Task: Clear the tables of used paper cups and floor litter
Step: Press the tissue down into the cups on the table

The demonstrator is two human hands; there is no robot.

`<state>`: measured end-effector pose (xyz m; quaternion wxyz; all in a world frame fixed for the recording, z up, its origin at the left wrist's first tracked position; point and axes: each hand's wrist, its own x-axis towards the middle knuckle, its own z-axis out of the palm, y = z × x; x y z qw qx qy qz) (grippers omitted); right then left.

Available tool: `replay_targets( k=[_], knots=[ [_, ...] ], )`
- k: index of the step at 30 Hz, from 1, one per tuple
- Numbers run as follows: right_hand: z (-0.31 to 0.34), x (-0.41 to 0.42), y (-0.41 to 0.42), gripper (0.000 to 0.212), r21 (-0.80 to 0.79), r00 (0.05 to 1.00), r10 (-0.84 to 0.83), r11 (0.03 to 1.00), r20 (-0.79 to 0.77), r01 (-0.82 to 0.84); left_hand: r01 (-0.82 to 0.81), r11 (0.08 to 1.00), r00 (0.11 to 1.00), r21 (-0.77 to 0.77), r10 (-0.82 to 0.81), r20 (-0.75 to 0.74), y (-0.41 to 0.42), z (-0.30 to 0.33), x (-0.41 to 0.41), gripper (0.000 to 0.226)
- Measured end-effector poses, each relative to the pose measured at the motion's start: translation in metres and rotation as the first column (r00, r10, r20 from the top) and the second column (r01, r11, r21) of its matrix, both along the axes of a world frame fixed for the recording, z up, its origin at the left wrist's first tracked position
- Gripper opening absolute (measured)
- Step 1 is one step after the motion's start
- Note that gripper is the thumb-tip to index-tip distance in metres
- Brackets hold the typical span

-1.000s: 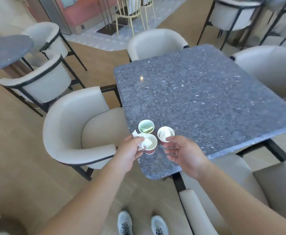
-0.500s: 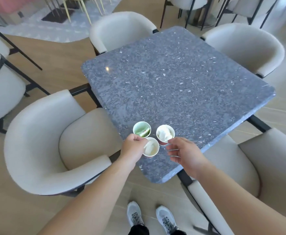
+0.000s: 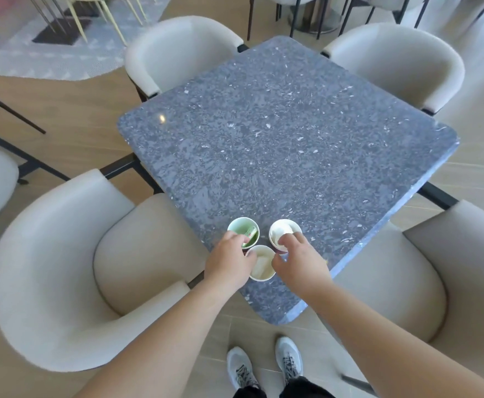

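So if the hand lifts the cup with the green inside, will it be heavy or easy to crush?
The green-lined cup is probably light: only a wrapper-like scrap shows inside, no liquid. It looks like thin paper, so the left hand could dent it. It may tip easily.

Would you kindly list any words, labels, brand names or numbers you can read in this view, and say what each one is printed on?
None can be read.
Green cup: a small wrapper inside shows red marks, too blurred to read.
The other two cups, the table and the shoes: no visible print.
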<state>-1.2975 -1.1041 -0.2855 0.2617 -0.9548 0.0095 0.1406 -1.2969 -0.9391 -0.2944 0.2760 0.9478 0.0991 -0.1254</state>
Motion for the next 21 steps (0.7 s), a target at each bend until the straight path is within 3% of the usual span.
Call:
replay_targets(
  k=[4, 12, 21],
  knots=[
    [-0.010, 0.005, 0.001, 0.033, -0.137, 0.992, 0.128, 0.982, -0.021, -0.129, 0.096, 0.994, 0.994, 0.056, -0.098, 0.043, -0.002, -0.007, 0.005, 0.039],
    [-0.015, 0.008, 0.003, 0.025, -0.214, 0.983, 0.184, 0.960, 0.000, -0.180, 0.239, 0.919, 0.946, 0.314, -0.293, 0.139, -0.006, -0.011, 0.005, 0.016],
    [-0.014, 0.005, 0.005, 0.017, -0.234, 0.975, 0.208, 0.954, 0.078, -0.185, 0.225, 0.917, 0.928, 0.329, -0.304, 0.213, -0.014, 0.001, -0.005, 0.012]
  ],
)
